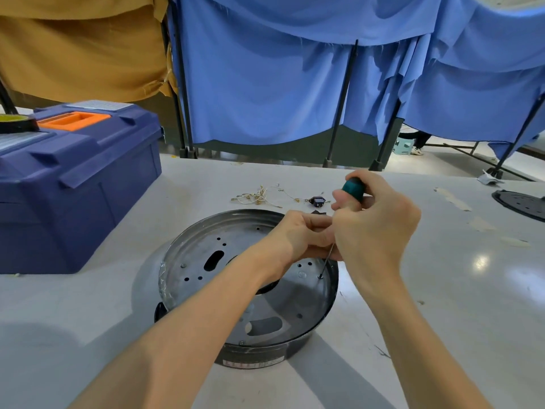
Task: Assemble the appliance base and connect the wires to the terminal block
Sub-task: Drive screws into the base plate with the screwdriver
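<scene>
Metal base [298,299] on white table [88,320], blue toolbox [79,187], blue curtains [265,84] behind

One head-worn wide-angle view looks forward and down, close above the right hand [374,228] gripping the screwdriver [354,188], curtains [265,84] beyond it.

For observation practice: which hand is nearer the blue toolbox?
Left. The left hand is over the base, right of the toolbox; the right hand, gripping the screwdriver, is farther right.

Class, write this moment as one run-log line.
right hand: grips screwdriver | left hand: pinches shaft | tip: on base | wires: loose behind
</scene>
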`<action>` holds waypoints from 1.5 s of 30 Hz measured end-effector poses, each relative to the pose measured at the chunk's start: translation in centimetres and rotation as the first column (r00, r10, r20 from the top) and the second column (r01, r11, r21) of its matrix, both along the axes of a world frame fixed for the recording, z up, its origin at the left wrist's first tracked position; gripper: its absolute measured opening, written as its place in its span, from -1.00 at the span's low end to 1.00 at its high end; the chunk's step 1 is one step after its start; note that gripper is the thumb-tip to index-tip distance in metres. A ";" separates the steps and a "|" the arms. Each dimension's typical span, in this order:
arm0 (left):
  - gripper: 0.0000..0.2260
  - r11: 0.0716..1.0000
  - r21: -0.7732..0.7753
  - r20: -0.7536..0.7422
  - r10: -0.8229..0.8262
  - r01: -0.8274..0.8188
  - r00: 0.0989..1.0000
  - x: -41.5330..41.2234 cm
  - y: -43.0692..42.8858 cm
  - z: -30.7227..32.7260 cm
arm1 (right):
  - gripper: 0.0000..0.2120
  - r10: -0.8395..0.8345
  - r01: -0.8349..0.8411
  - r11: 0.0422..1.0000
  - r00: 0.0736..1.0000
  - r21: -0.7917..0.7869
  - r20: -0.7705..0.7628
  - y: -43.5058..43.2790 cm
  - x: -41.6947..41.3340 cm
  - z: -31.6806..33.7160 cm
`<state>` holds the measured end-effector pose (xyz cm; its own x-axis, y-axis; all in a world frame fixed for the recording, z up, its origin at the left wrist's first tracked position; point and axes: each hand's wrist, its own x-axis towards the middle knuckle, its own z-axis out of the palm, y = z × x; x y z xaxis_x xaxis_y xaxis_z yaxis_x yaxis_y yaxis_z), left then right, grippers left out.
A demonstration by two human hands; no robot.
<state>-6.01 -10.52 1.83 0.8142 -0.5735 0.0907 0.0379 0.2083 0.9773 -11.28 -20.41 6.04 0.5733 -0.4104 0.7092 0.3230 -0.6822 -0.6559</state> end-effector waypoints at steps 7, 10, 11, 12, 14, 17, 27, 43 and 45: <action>-0.81 0.997 -0.054 -0.042 -0.064 0.061 0.997 0.4 1.1 -0.1 | -0.71 0.644 -0.608 0.765 0.716 0.213 -0.270 -3.7 0.8 3.2; -0.84 0.996 -0.079 -0.056 -0.034 0.029 0.998 0.2 1.1 0.0 | -0.68 0.491 -0.450 0.860 0.857 0.239 -0.154 -2.2 0.8 2.3; -0.84 0.996 -0.083 -0.046 -0.019 0.015 0.999 0.3 1.0 -0.1 | -0.68 0.388 -0.358 0.910 0.913 0.209 -0.125 -1.9 1.0 1.9; -0.82 0.997 -0.078 -0.036 -0.005 0.003 0.999 0.2 0.9 0.0 | -0.74 0.275 -0.257 0.955 0.955 0.151 -0.112 -1.6 1.1 1.4; -0.82 0.999 -0.025 0.014 0.026 -0.025 1.000 0.2 0.4 -0.1 | -0.87 0.031 -0.031 0.999 0.996 -0.007 -0.086 -0.5 1.1 0.5; -0.73 0.999 0.030 0.061 0.038 -0.040 0.997 0.1 0.3 -0.2 | -0.80 -0.108 0.102 0.988 0.993 -0.115 -0.052 0.7 0.7 -0.2; -0.79 0.997 -0.065 -0.007 -0.050 0.049 0.999 0.1 1.2 -0.1 | -0.78 0.470 -0.462 0.882 0.859 0.092 -0.201 -1.4 0.5 2.5; -0.80 0.993 0.114 0.013 0.014 -0.015 1.000 -0.5 0.8 -0.1 | -0.52 0.345 -0.278 0.933 0.872 0.230 -0.347 -1.3 1.0 -1.1; -0.82 0.995 0.101 -0.005 -0.009 0.010 1.000 -0.5 0.9 -0.1 | -0.48 0.438 -0.370 0.893 0.847 0.258 -0.301 -1.8 1.3 -0.4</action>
